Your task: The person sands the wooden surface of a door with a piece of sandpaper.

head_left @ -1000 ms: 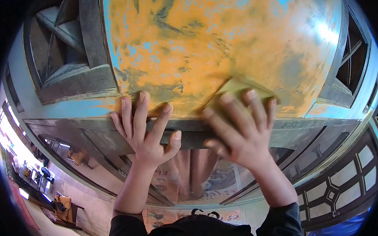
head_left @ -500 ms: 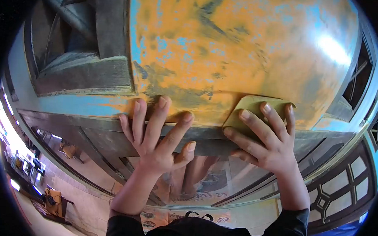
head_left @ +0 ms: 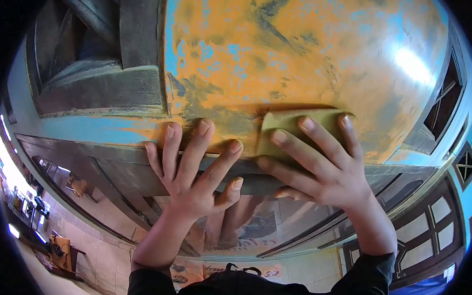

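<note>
A wall panel with worn orange paint (head_left: 301,72), marked by blue and grey patches, fills the upper middle of the view. My left hand (head_left: 191,172) rests open with spread fingers along the panel's lower edge and holds nothing. To its right, my right hand (head_left: 321,171) presses a yellowish-green sheet of sandpaper (head_left: 273,120) flat against the orange surface, fingers spread over it and thumb below at the dark ledge. The sandpaper's upper edge stands slightly off the wall; most of its middle is covered by the fingers.
Below the panel runs a dark wooden frame (head_left: 105,156) with glass under it. A carved dark wooden vent (head_left: 97,90) sits at upper left, and a dark door with pale panes (head_left: 419,253) stands at right. A brown bag (head_left: 61,248) lies far lower left.
My right hand has slid left with the sandpaper, nearer to my left hand. My left hand stays at the same spot on the panel's edge.
</note>
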`<state>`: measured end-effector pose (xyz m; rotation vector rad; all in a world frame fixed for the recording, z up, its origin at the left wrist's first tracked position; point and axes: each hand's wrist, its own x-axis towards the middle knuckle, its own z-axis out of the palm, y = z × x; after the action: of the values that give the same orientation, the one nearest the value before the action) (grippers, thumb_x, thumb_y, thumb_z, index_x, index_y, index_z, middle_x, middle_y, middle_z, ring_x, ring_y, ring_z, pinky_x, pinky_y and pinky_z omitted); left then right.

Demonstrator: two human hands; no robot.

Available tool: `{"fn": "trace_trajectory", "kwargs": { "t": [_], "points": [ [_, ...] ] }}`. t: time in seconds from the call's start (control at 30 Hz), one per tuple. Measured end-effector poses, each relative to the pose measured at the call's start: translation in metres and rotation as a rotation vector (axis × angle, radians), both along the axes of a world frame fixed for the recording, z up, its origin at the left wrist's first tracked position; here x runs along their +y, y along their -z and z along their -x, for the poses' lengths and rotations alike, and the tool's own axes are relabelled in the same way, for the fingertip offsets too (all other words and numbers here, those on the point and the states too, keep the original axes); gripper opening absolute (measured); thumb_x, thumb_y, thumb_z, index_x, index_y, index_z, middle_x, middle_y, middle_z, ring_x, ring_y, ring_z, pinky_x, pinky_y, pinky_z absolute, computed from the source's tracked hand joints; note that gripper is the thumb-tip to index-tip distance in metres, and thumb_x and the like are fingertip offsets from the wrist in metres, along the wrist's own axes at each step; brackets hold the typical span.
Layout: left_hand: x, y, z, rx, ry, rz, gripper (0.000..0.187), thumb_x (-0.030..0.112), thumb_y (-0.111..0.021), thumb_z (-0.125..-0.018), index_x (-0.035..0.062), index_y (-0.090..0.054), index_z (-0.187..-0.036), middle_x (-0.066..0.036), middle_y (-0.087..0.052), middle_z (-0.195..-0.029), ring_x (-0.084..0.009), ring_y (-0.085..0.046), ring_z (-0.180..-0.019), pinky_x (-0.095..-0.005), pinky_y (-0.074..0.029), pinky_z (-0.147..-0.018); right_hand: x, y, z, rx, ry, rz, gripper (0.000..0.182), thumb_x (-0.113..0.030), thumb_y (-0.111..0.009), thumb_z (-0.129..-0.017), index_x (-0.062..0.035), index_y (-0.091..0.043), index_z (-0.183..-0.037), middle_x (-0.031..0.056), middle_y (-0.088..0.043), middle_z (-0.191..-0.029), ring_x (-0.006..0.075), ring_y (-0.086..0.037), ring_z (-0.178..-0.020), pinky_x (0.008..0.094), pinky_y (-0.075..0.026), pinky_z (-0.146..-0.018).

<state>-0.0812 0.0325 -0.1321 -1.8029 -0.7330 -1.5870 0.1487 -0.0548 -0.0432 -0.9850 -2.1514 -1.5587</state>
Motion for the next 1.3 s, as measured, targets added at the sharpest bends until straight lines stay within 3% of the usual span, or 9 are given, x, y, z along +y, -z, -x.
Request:
{"fn": "trace_trajectory", "kwargs": {
  "t": [0.33,0.43,0.57,0.7,0.8,0.97,1.07,1.23,1.3],
  "points": [
    [-0.001,0.002,0.002,0.039,-0.018,0.016,0.044,0.051,-0.052,-0.094,0.0314,-0.069,-0.130,-0.008,-0.054,-0.148,-0.0387,-0.032,-0.148,-0.0590,-0.003,-0.124,-0.001,0.001,-0.005,-0.036,-0.033,0.009,0.043,-0.062,-0.048,-0.095,-0.0409,-0.066,-0.128,-0.0049,-0.054,-0.148,0.0219,-0.049,-0.138,0.0566,-0.025,-0.120],
    [-0.001,0.002,0.004,0.049,0.003,0.017,0.045,0.050,-0.052,-0.094,0.0312,-0.069,-0.131,-0.009,-0.053,-0.150,-0.0392,-0.032,-0.148,-0.0596,-0.003,-0.123,-0.006,-0.029,-0.012,0.184,0.018,-0.100,0.043,-0.062,-0.045,-0.097,-0.0402,-0.067,-0.127,-0.0033,-0.054,-0.148,0.0228,-0.050,-0.137,0.0568,-0.024,-0.120],
    [-0.003,0.001,0.002,0.047,0.002,0.033,0.045,0.050,-0.053,-0.094,0.0308,-0.068,-0.132,-0.009,-0.052,-0.150,-0.0395,-0.031,-0.148,-0.0602,-0.002,-0.123,0.004,-0.016,-0.001,-0.034,-0.098,-0.038,0.050,-0.067,-0.049,-0.094,-0.0306,-0.073,-0.119,0.0065,-0.056,-0.145,0.0358,-0.045,-0.138,0.0569,-0.019,-0.120],
    [-0.002,0.001,0.002,0.042,0.009,0.026,0.045,0.049,-0.054,-0.093,0.0302,-0.068,-0.132,-0.009,-0.051,-0.151,-0.0393,-0.031,-0.148,-0.0600,-0.003,-0.123,0.000,-0.039,0.006,0.273,-0.013,-0.140,0.048,-0.068,-0.050,-0.093,-0.0351,-0.072,-0.122,0.0021,-0.057,-0.145,0.0313,-0.046,-0.139,0.0563,-0.020,-0.121],
    [-0.003,-0.001,0.006,0.088,-0.015,0.004,0.047,0.049,-0.053,-0.094,0.0218,-0.069,-0.129,-0.015,-0.049,-0.152,-0.0422,-0.030,-0.149,-0.0602,-0.005,-0.122,0.011,-0.029,0.015,-0.014,-0.111,-0.066,0.051,-0.064,-0.050,-0.095,-0.0281,-0.071,-0.124,0.0084,-0.055,-0.146,0.0367,-0.045,-0.138,0.0572,-0.024,-0.117],
    [-0.009,-0.016,0.017,0.128,-0.016,0.044,0.049,0.049,-0.053,-0.094,0.0180,-0.069,-0.129,-0.015,-0.050,-0.151,-0.0420,-0.035,-0.146,-0.0594,-0.009,-0.122,0.010,-0.063,0.020,0.286,-0.041,-0.264,0.040,-0.057,-0.057,-0.093,-0.0361,-0.068,-0.125,-0.0005,-0.057,-0.145,0.0289,-0.048,-0.138,0.0566,-0.022,-0.120],
    [-0.009,-0.034,0.028,0.144,-0.056,0.035,0.049,0.048,-0.053,-0.094,0.0197,-0.069,-0.130,-0.013,-0.052,-0.149,-0.0399,-0.039,-0.144,-0.0576,-0.012,-0.122,0.021,-0.040,0.028,-0.141,-0.143,-0.093,0.043,-0.051,-0.058,-0.095,-0.0260,-0.067,-0.128,0.0078,-0.055,-0.145,0.0360,-0.048,-0.137,0.0568,-0.027,-0.117],
    [0.010,-0.035,0.041,0.083,-0.098,-0.085,0.052,0.048,-0.047,-0.098,0.0101,-0.069,-0.126,-0.019,-0.053,-0.146,-0.0424,-0.043,-0.141,-0.0559,-0.017,-0.121,0.020,-0.075,0.027,0.332,-0.100,-0.283,0.040,-0.049,-0.062,-0.090,-0.0362,-0.065,-0.127,-0.0019,-0.054,-0.148,0.0265,-0.048,-0.138,0.0539,-0.024,-0.121],
    [0.008,-0.034,0.041,0.051,-0.092,-0.080,0.050,0.048,-0.046,-0.099,0.0102,-0.070,-0.122,-0.018,-0.055,-0.144,-0.0417,-0.045,-0.139,-0.0559,-0.019,-0.120,0.024,-0.064,0.041,0.091,-0.139,-0.167,0.042,-0.044,-0.064,-0.089,-0.0291,-0.066,-0.129,0.0036,-0.054,-0.147,0.0314,-0.047,-0.137,0.0548,-0.027,-0.118]
  ]
}}
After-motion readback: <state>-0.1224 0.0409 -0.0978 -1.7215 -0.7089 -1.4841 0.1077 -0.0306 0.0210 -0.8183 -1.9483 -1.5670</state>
